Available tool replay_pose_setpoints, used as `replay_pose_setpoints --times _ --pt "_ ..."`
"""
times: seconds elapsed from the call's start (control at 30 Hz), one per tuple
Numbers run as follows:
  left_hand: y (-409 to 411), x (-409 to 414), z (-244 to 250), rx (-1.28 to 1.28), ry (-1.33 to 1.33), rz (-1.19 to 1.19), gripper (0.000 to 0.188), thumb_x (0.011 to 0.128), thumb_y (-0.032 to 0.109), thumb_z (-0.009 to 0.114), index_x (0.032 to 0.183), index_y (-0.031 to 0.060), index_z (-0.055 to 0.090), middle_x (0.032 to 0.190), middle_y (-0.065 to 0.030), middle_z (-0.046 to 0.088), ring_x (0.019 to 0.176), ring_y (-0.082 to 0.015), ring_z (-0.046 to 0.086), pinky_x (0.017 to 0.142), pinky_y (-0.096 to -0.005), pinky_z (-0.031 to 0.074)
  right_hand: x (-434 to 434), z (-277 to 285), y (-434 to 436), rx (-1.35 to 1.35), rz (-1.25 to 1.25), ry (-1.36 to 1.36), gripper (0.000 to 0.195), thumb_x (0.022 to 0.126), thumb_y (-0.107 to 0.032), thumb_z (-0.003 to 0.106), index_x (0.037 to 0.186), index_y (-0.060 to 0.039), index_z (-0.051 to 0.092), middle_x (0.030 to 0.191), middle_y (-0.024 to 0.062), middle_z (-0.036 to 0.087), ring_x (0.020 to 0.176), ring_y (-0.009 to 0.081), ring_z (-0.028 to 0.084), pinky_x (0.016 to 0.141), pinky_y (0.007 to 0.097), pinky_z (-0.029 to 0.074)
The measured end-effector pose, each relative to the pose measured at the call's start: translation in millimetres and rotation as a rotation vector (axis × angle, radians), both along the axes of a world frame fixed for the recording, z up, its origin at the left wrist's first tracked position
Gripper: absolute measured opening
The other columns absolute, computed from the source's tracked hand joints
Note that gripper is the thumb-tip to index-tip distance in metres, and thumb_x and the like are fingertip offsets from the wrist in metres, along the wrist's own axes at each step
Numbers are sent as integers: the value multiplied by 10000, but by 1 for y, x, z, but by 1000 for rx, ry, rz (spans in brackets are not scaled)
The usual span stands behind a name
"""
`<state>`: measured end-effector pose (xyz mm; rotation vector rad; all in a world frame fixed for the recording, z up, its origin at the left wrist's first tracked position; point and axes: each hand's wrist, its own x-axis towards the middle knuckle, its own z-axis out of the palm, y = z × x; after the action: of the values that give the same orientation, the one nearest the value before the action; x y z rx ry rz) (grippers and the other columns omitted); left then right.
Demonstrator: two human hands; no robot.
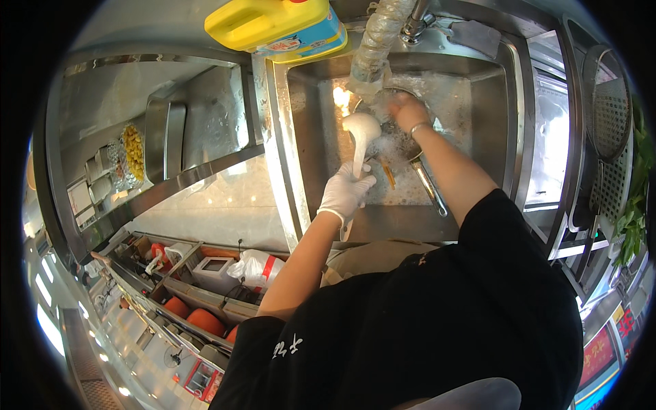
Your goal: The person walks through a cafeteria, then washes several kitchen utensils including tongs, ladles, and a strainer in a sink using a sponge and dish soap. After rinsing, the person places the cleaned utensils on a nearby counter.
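My left hand (347,190), in a white glove, grips the handle of a pale ladle (363,130), its bowl raised over the sink. My bare right hand (408,113), blurred, is at a round metal pan (423,148) in sudsy water; whether its fingers hold anything cannot be told. The pan's metal handle (430,187) points toward me. Thin brown sticks (389,174) lie in the suds between the ladle and that handle. A plastic-wrapped hose (378,46) hangs from the faucet (416,25) above the pan. The stainless steel sink (484,120) surrounds these things.
A yellow jug (277,31) stands at the sink's back left corner, and a grey cloth (475,38) lies at the back right. On the right hangs a mesh strainer (608,102) near green leaves (638,205). Shelves with a white plastic bag (258,269) are at lower left.
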<state>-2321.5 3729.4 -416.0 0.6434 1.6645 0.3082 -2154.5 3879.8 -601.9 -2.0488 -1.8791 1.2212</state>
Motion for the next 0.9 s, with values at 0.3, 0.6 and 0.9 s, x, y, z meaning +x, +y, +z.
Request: replay_pose_setpoints --times 0.3,0.6,0.9 --pt "14 13 -18 204 385 -491 343 848 279 593 1131 85 609 958 -249 681 929 -419 652 829 -485 503 -15 116 -69 675 274 11 499 937 -480 571 1225 -78 644 1086 179 699 1053 309 655 947 400 488" --pt "6 9 0 153 204 -238 213 899 198 609 1076 104 680 752 -90 640 632 -197 587 614 -327 488 -1 105 -36 -206 27 575 566 983 -419 509 1438 -86 461 1321 230 583 1182 312 587 999 381 446" --pt "43 -6 50 -283 -378 -185 256 881 116 554 1111 108 666 586 36 416 468 -99 362 441 -253 320 24 155 -45 739 734 2 496 835 -113 602 1325 -172 556 1367 202 454 1216 377 508 972 440 474"
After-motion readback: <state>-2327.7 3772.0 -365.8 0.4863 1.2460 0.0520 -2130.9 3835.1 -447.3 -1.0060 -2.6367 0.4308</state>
